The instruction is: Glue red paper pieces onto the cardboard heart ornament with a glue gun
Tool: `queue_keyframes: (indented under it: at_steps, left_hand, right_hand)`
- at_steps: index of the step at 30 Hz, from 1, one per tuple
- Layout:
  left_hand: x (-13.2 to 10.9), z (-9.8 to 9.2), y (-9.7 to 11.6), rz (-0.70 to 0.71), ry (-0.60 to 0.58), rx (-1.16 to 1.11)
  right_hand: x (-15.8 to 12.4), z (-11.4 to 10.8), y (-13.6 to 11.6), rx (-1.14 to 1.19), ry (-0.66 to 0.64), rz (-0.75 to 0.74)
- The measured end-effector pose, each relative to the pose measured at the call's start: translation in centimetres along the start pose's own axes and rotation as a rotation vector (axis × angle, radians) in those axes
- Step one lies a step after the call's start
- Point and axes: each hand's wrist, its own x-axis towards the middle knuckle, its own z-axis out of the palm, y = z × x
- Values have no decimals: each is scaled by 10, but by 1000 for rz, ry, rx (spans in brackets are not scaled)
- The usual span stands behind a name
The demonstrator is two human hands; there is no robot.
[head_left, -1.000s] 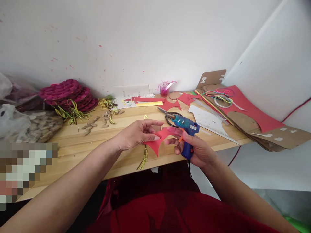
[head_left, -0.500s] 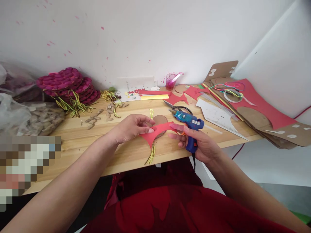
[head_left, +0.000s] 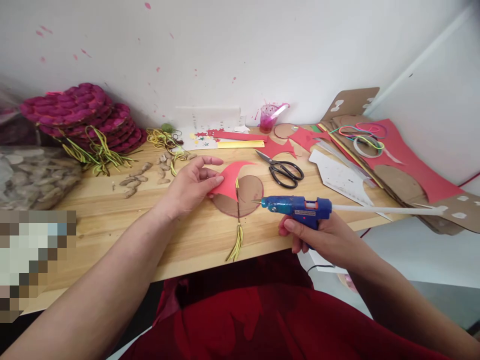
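My left hand [head_left: 195, 185] pinches a curved red paper piece [head_left: 229, 181] between thumb and fingers, raised over the left part of a round cardboard disc [head_left: 250, 195]. A cord runs down across the disc and ends in a yellow-green tassel [head_left: 237, 243] near the table's front edge. In my right hand [head_left: 311, 232] is a blue hot glue gun [head_left: 296, 205], gripped by its handle. Its nozzle points left, close to the disc's right edge, and a long white glue stick [head_left: 386, 210] sticks out behind. Black-handled scissors [head_left: 287, 172] lie just beyond the gun.
Peanuts [head_left: 135, 180] lie loose at the left, before a stack of magenta peanut-covered discs [head_left: 82, 115] and a bag of peanuts [head_left: 37, 175]. A cup of pink paint [head_left: 268, 119] stands by the wall. Red paper [head_left: 416, 165] and cardboard pieces [head_left: 405, 185] are piled at right.
My right hand has let go of the red paper, moved right, and turned the glue gun level toward the disc. My left hand has lifted the paper off the disc's middle, up and left.
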Motion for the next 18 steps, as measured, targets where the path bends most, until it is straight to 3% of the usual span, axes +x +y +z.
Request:
queue_keyframes:
  at_steps: [3, 6, 12, 18]
  left_hand:
    - [-1, 3, -1, -42, -27, 33]
    - [-1, 5, -3, -52, -37, 84]
    - [-2, 6, -6, 34, -64, 210]
    - [-3, 6, -7, 114, -105, 345]
  right_hand:
    - [0, 5, -5, -201, 18, -43]
    - [1, 10, -10, -256, -16, -108]
    - [1, 14, -21, -376, 34, -261]
    - [3, 16, -28, -481, 45, -302]
